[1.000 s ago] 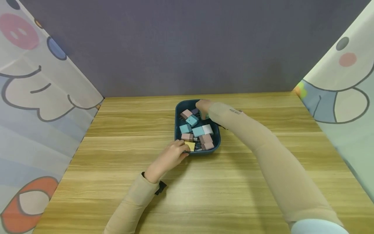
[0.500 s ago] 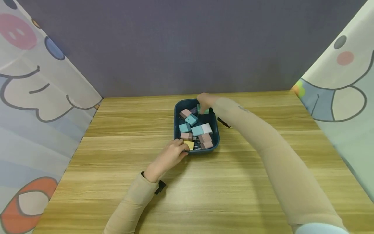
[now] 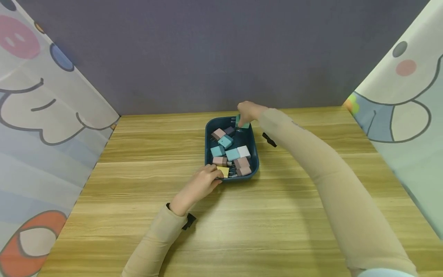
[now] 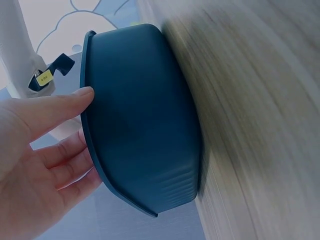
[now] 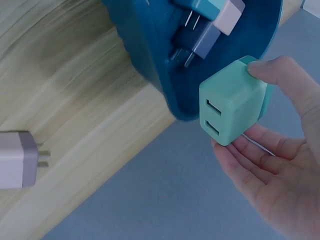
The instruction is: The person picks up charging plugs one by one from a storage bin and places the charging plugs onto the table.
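Observation:
A dark blue plastic bin (image 3: 256, 157) stands on the wooden table, holding several plug chargers. My left hand (image 3: 200, 184) grips its near left rim; in the left wrist view the thumb presses the outer wall (image 4: 140, 115) and the fingers go behind the rim. At the far right corner, my right hand (image 3: 250, 110) pinches a mint green USB charger (image 5: 232, 102) between thumb and fingers, its two ports facing the right wrist camera. Inside lie a yellow charger (image 3: 224, 171) close to my left fingers, a bright blue charger (image 3: 225, 142), a white charger (image 3: 243, 151) and pink ones (image 3: 242, 162).
In the right wrist view a pale pink charger (image 5: 12, 160) lies on the table outside the bin, prongs toward it. A grey wall (image 3: 221, 57) rises behind the table (image 3: 277, 215), with cartoon-printed sheets (image 3: 31, 161) at both sides.
My right hand has lifted the green charger from inside the bin up to its far right rim, moving up and right. The left hand keeps its grip on the near rim.

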Motion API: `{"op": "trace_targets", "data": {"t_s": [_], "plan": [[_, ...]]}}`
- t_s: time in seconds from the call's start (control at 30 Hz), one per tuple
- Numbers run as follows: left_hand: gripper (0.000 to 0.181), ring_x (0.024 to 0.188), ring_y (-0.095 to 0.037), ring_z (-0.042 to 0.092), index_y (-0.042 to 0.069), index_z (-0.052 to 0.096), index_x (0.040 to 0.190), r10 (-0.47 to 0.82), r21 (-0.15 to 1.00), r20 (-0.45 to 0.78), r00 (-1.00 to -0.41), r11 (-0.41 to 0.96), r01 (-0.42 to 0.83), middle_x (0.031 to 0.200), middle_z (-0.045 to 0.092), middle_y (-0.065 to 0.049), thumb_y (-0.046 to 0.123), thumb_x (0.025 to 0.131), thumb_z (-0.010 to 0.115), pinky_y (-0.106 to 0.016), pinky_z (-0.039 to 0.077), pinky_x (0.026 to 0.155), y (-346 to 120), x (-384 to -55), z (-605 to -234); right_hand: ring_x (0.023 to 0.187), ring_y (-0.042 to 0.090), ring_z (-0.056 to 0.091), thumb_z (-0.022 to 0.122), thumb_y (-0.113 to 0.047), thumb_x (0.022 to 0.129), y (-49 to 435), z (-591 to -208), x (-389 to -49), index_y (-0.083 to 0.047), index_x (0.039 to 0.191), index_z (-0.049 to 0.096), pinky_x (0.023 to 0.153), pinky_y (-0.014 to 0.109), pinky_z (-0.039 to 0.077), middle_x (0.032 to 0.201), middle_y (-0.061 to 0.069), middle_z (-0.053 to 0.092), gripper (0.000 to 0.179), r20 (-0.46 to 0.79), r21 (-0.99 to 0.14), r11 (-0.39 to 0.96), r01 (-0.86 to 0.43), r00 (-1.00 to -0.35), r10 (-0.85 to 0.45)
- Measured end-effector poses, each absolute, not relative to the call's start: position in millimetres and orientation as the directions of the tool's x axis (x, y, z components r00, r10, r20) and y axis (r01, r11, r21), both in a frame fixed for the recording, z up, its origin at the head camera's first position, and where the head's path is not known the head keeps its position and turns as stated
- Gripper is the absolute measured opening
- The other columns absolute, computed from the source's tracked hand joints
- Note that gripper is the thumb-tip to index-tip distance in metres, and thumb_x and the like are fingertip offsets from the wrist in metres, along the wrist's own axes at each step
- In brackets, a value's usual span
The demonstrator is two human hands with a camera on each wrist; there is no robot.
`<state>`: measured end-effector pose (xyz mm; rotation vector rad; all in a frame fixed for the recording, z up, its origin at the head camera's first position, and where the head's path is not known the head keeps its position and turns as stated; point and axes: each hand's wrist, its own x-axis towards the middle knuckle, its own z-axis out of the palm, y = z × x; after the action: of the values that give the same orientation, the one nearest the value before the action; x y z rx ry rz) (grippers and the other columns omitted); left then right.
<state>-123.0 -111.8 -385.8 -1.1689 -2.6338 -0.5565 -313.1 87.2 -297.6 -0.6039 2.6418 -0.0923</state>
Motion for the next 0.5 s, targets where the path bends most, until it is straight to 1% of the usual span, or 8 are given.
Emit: {"op": "trace_targets", "data": {"t_s": [0.17,0.23,0.37,0.4,0.47,0.5], "plan": [[0.008,0.072,-0.015,0.051,0.006,0.064,0.081,0.670,0.253,0.331,-0.664,0.615,0.747,0.076,0.054,-0.003,0.007,0.075,0.069,-0.027,0.043,0.066,-112.6,-123.3,-386.1,0.104,0.031,0.046,0.063,-0.024,0.080,99.8,-290.2,-315.0,0.005,0.111,0.047,0.084,0.041,0.040,0.120,0.021,0.045,0.045,-0.400,-0.170,0.912,-0.374,-0.820,-0.410],[0.008,0.072,-0.015,0.051,0.006,0.064,0.081,0.669,0.254,0.331,-0.666,0.616,0.746,0.076,0.054,-0.003,0.006,0.075,0.069,-0.027,0.043,0.067,-113.0,-123.5,-385.8,0.106,0.032,0.045,0.063,-0.024,0.081,105.1,-287.7,-315.5,0.003,0.110,0.047,0.084,0.041,0.039,0.123,0.022,0.042,0.043,-0.403,-0.178,0.918,-0.354,-0.825,-0.396],[0.009,0.072,-0.015,0.052,0.007,0.064,0.082,0.666,0.258,0.326,-0.671,0.620,0.741,0.077,0.054,-0.002,0.006,0.075,0.069,-0.028,0.043,0.067,-113.9,-123.8,-385.1,0.106,0.033,0.045,0.062,-0.024,0.082,115.7,-285.1,-315.9,0.000,0.097,0.048,0.082,0.041,0.039,0.122,0.022,0.043,0.032,-0.406,-0.175,0.930,-0.324,-0.837,-0.368],[0.009,0.072,-0.015,0.052,0.007,0.064,0.082,0.665,0.258,0.326,-0.672,0.621,0.740,0.077,0.054,-0.002,0.006,0.075,0.069,-0.028,0.043,0.067,-113.9,-123.9,-384.8,0.103,0.032,0.046,0.062,-0.024,0.082,118.4,-284.9,-316.0,-0.002,0.093,0.047,0.080,0.040,0.039,0.120,0.021,0.044,0.030,-0.406,-0.172,0.933,-0.317,-0.840,-0.360],[0.009,0.072,-0.015,0.052,0.007,0.064,0.082,0.666,0.259,0.323,-0.673,0.622,0.739,0.077,0.054,-0.002,0.006,0.075,0.069,-0.028,0.043,0.068,-114.0,-123.9,-384.7,0.090,0.027,0.047,0.061,-0.024,0.082,123.9,-284.8,-315.8,-0.004,0.082,0.043,0.074,0.038,0.037,0.107,0.018,0.047,0.027,-0.407,-0.168,0.938,-0.302,-0.846,-0.345],[0.009,0.072,-0.015,0.051,0.007,0.064,0.082,0.665,0.259,0.322,-0.674,0.623,0.739,0.077,0.054,-0.002,0.007,0.075,0.069,-0.028,0.043,0.068,-114.1,-123.7,-384.6,0.084,0.025,0.046,0.061,-0.024,0.082,126.4,-285.0,-315.8,-0.006,0.079,0.041,0.072,0.037,0.036,0.101,0.016,0.047,0.028,-0.407,-0.169,0.940,-0.297,-0.847,-0.341]]}}
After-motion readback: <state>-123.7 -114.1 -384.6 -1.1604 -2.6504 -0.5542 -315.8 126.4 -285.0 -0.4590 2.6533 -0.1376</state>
